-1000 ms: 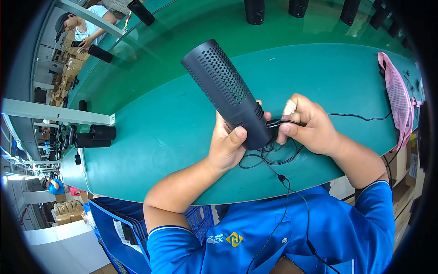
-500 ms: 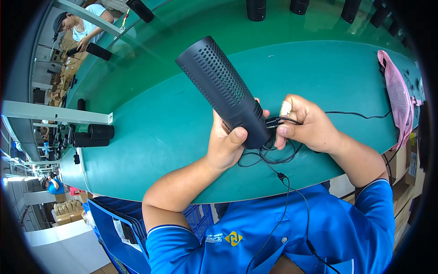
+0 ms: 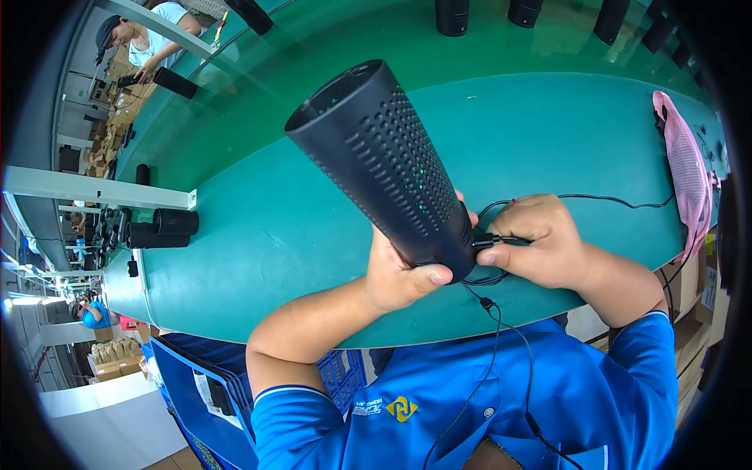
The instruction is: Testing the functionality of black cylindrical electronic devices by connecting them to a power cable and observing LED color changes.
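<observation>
A black perforated cylinder housing (image 3: pixel 392 172), with an open hollow top, is tilted toward the upper left above the green table. My left hand (image 3: pixel 403 270) wraps round its lower end, the thumb across the near side. My right hand (image 3: pixel 540 239) pinches a black cable plug (image 3: pixel 495 241) against the right side of the cylinder's base. Whether the plug sits fully in a socket I cannot tell. Part of the black cable (image 3: pixel 615 199) runs from my right hand to the right edge, and more loops hang under the base.
A pink mesh pouch (image 3: pixel 685 164) lies at the right. Black cylinders (image 3: pixel 452 17) stand along the far green strip. Two more cylinders (image 3: pixel 176 222) lie at the left by a white metal post (image 3: pixel 102 190). A co-worker (image 3: pixel 149 43) handles another cylinder at the upper left.
The cylinder has tipped so its hollow top now shows, and its base has moved slightly down and right. My right hand has lowered, its fingers curled closer round the plug.
</observation>
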The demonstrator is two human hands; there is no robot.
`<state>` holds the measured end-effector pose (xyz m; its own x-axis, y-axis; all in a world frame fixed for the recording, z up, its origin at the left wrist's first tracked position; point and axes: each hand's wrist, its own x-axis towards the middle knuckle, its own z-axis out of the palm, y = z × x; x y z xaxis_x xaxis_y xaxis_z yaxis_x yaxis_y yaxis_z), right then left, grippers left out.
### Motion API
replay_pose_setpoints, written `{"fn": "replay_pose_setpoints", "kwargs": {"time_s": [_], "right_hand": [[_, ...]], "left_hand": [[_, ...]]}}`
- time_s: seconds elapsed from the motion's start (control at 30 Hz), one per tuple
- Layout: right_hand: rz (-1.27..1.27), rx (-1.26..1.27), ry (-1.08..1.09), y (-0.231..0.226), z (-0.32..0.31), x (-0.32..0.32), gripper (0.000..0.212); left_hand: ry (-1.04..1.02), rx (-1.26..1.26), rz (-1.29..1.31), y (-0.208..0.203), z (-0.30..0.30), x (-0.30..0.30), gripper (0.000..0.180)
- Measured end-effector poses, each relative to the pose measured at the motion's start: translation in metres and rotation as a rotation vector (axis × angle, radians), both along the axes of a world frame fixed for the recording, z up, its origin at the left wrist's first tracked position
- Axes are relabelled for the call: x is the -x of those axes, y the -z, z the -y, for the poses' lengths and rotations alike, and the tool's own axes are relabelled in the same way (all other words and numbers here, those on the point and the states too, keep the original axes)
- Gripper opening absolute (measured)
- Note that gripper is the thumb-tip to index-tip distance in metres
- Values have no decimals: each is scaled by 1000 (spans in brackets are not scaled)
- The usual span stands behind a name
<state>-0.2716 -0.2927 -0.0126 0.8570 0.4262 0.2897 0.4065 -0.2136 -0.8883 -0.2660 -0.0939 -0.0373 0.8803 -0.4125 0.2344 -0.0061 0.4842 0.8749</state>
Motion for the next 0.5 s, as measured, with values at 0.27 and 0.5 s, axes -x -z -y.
{"fn": "replay_pose_setpoints", "kwargs": {"time_s": [0.27,0.5], "right_hand": [[-132,-30,-12,3,0,-1,15],[-55,-54,6,11,-2,-7,17]], "left_hand": [[-49,-12,-20,0,2,1,76],[-35,4,-43,5,4,-7,75]]}}
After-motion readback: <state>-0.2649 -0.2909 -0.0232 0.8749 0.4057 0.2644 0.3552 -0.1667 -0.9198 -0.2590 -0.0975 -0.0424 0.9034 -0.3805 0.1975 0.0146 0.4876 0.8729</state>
